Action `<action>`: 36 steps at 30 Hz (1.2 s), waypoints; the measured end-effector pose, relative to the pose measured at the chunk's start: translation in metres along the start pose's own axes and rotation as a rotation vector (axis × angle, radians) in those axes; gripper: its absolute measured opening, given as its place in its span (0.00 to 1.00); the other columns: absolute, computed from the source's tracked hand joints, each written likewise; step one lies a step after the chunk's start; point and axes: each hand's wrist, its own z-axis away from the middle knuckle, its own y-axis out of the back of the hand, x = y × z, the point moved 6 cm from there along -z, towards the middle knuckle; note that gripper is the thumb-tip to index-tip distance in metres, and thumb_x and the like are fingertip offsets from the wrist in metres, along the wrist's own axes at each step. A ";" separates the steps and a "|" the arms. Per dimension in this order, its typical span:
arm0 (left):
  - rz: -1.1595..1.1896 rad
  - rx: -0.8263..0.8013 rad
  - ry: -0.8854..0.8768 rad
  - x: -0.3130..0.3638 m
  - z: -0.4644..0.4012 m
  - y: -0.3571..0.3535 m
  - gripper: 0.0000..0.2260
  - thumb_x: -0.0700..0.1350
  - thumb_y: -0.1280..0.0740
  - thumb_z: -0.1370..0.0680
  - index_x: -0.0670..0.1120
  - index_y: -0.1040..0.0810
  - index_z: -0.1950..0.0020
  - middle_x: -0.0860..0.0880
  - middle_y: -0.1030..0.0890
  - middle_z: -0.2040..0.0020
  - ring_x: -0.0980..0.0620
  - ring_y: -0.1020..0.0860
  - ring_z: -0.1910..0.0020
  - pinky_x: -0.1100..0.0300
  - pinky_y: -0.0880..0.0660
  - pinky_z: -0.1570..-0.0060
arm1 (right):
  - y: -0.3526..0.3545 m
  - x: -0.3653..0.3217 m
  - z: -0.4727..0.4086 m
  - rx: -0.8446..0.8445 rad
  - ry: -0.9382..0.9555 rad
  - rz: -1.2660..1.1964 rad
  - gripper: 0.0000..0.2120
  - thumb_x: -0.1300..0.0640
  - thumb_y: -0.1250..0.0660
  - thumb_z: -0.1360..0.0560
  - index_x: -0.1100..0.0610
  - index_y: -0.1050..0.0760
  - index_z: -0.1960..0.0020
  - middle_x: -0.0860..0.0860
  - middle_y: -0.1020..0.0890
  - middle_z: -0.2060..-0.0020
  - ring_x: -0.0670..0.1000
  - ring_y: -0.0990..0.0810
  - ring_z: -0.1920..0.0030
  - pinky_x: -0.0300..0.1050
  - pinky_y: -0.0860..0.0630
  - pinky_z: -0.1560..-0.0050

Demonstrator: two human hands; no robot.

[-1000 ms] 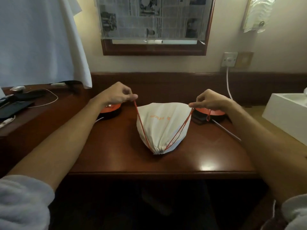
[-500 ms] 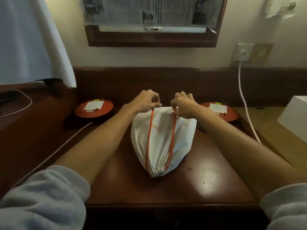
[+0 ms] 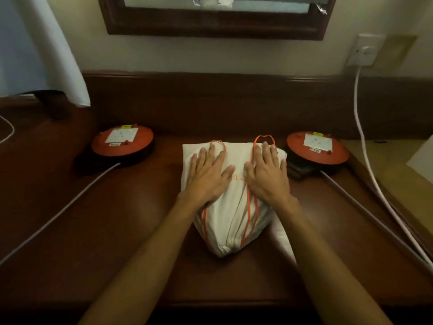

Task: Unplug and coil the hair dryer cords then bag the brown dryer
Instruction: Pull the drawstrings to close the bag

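Both hands have let go of the orange drawstring loops they were pinching a moment ago and now lie flat on the bag. Left hand [image 3: 208, 174] and right hand [image 3: 267, 174] rest palm-down, fingers spread and grasping nothing, side by side on the upper half of the white drawstring bag [image 3: 230, 221]. That bag lies in the middle of the dark wooden counter [image 3: 131, 242], its gathered, cinched mouth pointing toward the person; its contents are hidden by the cloth. Orange drawstrings [image 3: 248, 207] trail loose along the top of the bag, their looped ends lying just past the fingertips. A round orange cord reel [image 3: 123, 143] sits to the left of the bag and another orange reel [image 3: 317, 148] to the right, each with a grey cable running toward the near edge. A white cable [image 3: 358, 113] hangs from the wall socket [image 3: 365, 51] at right.
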 end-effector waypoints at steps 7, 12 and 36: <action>-0.158 0.002 0.029 0.000 -0.003 -0.002 0.29 0.64 0.55 0.17 0.54 0.46 0.18 0.47 0.49 0.17 0.44 0.56 0.18 0.44 0.64 0.22 | -0.019 -0.010 -0.011 -0.053 0.045 0.102 0.32 0.43 0.55 0.17 0.50 0.61 0.18 0.52 0.59 0.18 0.54 0.65 0.20 0.65 0.64 0.23; 0.024 -0.071 0.061 0.003 -0.013 0.020 0.28 0.62 0.53 0.16 0.53 0.45 0.18 0.46 0.45 0.17 0.43 0.50 0.19 0.43 0.56 0.22 | -0.013 -0.004 -0.019 -0.096 0.071 -0.018 0.32 0.38 0.56 0.17 0.48 0.57 0.18 0.50 0.58 0.18 0.51 0.67 0.20 0.63 0.66 0.23; 0.110 0.110 -0.015 -0.047 -0.039 0.006 0.24 0.59 0.44 0.17 0.53 0.35 0.21 0.48 0.49 0.16 0.51 0.55 0.18 0.51 0.53 0.20 | -0.055 -0.030 -0.022 -0.044 0.101 -0.215 0.33 0.42 0.46 0.17 0.56 0.49 0.18 0.53 0.53 0.18 0.53 0.62 0.19 0.50 0.60 0.22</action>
